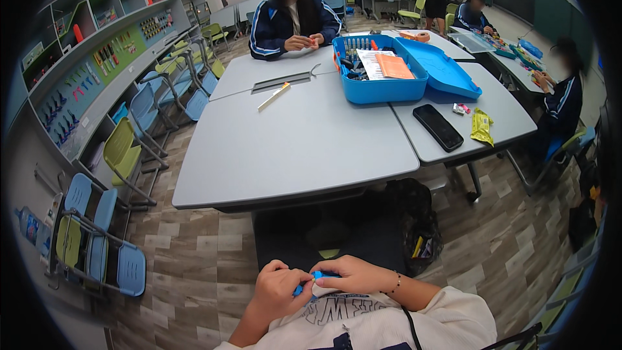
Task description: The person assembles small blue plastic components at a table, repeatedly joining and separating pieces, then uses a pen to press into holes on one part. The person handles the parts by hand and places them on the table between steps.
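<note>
Two bare hands pinch small blue parts together close to the wearer's body, below a grey tabletop.

The left hand [280, 286] and right hand [350, 273] meet at the fingertips, each closed on the small blue parts [323, 275], which sit just in front of the pale shirt [414, 321]; fingers cover most of them, so their exact shape cannot be told. Beyond, the grey tabletop [298, 155] carries a pale, narrow strip [274, 97] lying at a slant, an open blue plastic case [382, 89] with an orange packet [394, 67] on top of its contents, and, nearer on the right, a black smartphone [438, 127] beside a yellow wrapper [481, 127]. Across the tabletop sits a person in a dark jacket [269, 29].
</note>
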`<action>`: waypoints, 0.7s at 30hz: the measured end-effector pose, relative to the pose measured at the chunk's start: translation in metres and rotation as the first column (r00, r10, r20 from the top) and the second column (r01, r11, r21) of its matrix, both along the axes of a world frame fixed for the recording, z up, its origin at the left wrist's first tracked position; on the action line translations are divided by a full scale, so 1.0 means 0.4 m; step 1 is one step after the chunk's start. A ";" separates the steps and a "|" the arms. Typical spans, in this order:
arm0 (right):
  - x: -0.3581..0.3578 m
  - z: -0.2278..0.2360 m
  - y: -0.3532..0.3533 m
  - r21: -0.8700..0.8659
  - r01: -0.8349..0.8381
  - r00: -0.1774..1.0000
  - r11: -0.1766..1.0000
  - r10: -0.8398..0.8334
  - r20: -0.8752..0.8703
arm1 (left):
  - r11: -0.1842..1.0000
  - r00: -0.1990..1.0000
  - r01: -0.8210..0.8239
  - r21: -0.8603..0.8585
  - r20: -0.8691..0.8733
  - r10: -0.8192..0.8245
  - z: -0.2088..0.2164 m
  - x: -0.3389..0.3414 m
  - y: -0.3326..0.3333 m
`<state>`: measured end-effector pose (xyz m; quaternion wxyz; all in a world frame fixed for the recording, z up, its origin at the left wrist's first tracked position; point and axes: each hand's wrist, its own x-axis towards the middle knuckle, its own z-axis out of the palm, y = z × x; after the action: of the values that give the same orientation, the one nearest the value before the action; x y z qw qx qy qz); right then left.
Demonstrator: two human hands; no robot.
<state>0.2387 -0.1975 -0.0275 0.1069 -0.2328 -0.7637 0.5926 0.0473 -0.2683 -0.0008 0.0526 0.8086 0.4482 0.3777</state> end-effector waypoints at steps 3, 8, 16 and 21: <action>0.001 0.001 -0.002 0.004 -0.003 1.000 1.000 0.004 -0.025 | 1.000 1.000 0.005 -0.023 -0.015 -0.006 -0.002 0.000 -0.003; 0.005 0.007 -0.003 -0.031 -0.015 0.999 0.999 0.014 -0.037 | 0.999 1.000 -0.001 -0.032 -0.003 0.001 0.001 0.003 -0.002; 0.004 0.003 -0.006 -0.084 0.090 0.983 0.992 -0.102 -0.155 | 0.999 0.992 -0.023 -0.049 0.125 0.029 -0.011 -0.004 -0.002; 0.041 0.046 0.008 -0.348 0.338 0.751 0.874 -0.473 -0.460 | 0.846 0.578 0.112 -0.521 0.727 0.371 -0.104 -0.046 0.020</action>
<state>0.2552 -0.1941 -0.0090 0.4115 -0.2323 -0.5556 0.6841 0.0288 -0.2604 -0.0425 0.4343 0.4658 0.5182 0.5709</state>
